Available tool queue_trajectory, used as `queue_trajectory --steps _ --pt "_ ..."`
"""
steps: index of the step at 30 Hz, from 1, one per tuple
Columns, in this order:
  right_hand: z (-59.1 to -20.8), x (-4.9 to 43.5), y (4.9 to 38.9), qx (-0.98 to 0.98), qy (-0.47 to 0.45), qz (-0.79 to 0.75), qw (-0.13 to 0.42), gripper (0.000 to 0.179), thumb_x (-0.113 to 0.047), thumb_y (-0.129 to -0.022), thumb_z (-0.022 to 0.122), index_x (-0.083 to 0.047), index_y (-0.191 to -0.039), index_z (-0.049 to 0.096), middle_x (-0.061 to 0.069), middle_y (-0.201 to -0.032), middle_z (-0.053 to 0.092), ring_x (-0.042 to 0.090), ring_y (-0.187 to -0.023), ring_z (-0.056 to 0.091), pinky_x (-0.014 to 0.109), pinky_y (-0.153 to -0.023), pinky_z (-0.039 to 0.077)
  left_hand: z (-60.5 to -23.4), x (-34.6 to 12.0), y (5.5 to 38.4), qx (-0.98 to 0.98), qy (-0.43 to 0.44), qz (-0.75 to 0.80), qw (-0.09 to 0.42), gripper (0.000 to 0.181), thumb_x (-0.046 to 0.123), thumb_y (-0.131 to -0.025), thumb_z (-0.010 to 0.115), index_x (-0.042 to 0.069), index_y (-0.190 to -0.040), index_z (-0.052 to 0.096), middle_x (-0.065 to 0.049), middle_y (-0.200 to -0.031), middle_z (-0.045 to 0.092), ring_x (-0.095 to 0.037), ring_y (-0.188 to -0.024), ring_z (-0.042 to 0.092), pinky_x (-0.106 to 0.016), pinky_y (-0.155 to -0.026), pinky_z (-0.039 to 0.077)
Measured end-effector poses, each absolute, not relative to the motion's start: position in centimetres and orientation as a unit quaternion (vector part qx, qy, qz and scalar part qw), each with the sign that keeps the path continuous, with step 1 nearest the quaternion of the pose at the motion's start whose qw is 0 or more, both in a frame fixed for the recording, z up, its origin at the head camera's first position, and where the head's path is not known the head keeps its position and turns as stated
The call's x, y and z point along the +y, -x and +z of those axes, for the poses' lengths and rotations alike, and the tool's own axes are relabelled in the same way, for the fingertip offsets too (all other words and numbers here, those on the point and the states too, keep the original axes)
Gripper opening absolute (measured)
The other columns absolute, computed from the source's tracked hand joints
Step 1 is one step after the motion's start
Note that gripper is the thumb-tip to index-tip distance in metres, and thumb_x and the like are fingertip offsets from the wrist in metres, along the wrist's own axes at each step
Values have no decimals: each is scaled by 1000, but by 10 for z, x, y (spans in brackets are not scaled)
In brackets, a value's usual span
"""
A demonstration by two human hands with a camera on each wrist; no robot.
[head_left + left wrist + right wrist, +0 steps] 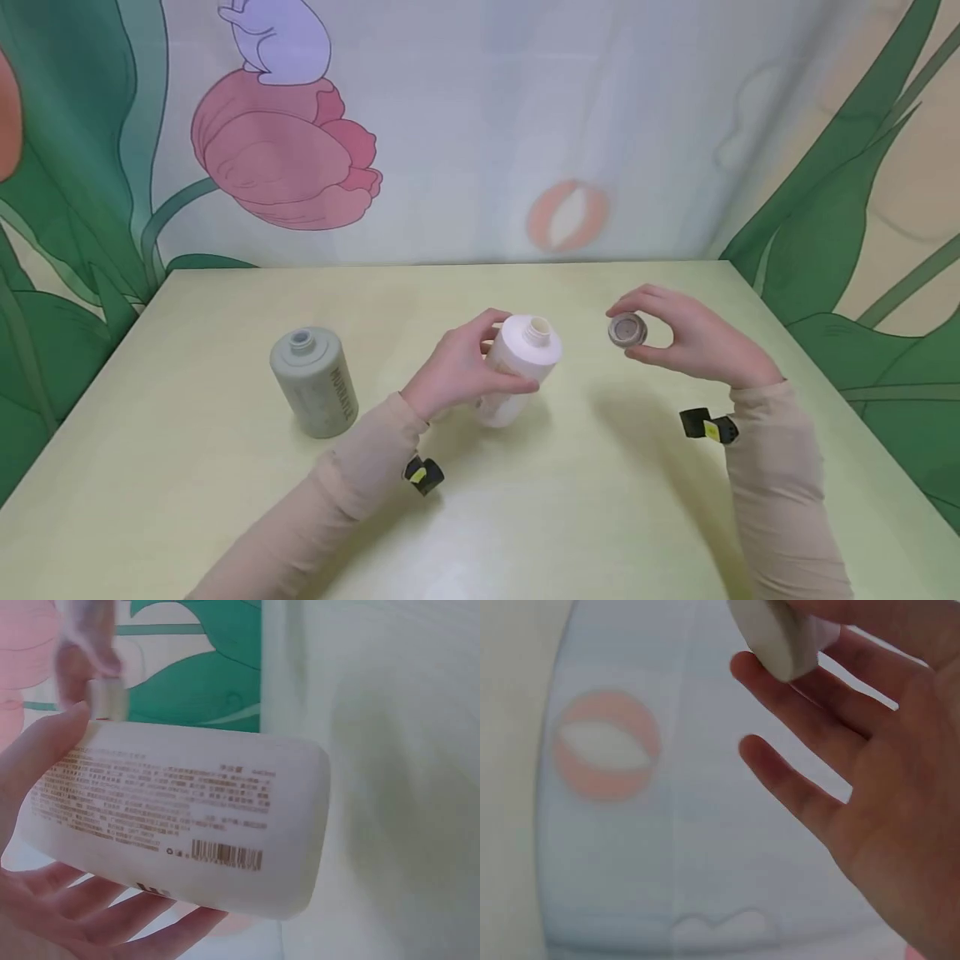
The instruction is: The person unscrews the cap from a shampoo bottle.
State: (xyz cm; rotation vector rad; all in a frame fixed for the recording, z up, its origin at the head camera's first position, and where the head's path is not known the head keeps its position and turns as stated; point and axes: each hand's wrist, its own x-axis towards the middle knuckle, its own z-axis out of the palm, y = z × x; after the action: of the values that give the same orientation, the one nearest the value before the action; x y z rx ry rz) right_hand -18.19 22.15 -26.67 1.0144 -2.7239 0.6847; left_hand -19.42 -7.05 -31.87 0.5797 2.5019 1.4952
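My left hand grips a white bottle round its body, thumb on the near side. The bottle leans, its uncapped neck toward the upper right; whether its base touches the table cannot be told. In the left wrist view, brown print and a barcode show on the white bottle. To the right, apart from the bottle, my right hand pinches a round cap between thumb and fingers, hollow side facing the head camera. In the right wrist view the cap is partly cut off by the frame.
A grey-green bottle, also without a cap, stands upright on the pale yellow table left of my left hand. Behind the table hangs a curtain printed with flowers, leaves and a rabbit figure.
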Motion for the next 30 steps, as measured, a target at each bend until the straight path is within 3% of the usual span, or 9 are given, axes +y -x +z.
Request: queue_trajectory --steps 3,11,21,30 --pt "-278 231 186 -917 -302 249 74 38 -1 -80 74 -13 -115 62 -1 -108 65 11 -101 57 19 -91 43 -314 -60 204 832 -195 512 81 69 24 -68 88 22 -127 52 0 -124 63 -23 -116 60 -46 -93 50" --pt "-312 251 210 -937 -186 294 11 42 0 -83 70 0 -122 54 17 -116 61 33 -109 61 50 -97 49 -310 -20 237 817 -198 536 75 73 23 -69 87 19 -129 44 -5 -125 59 -24 -116 57 -44 -94 49" --pt "-350 263 219 -969 -96 223 -36 38 -11 -84 69 1 -120 60 21 -116 62 35 -107 56 54 -96 44 -325 19 248 804 -187 556 98 74 21 -70 86 17 -130 42 -10 -129 57 -27 -120 54 -46 -99 46" --pt "-363 250 228 -967 -54 237 -81 40 -17 -85 70 -3 -120 60 19 -121 61 34 -110 55 53 -97 43 -336 23 249 805 -161 564 96 79 19 -70 86 18 -134 39 -9 -132 55 -27 -122 53 -47 -102 45"
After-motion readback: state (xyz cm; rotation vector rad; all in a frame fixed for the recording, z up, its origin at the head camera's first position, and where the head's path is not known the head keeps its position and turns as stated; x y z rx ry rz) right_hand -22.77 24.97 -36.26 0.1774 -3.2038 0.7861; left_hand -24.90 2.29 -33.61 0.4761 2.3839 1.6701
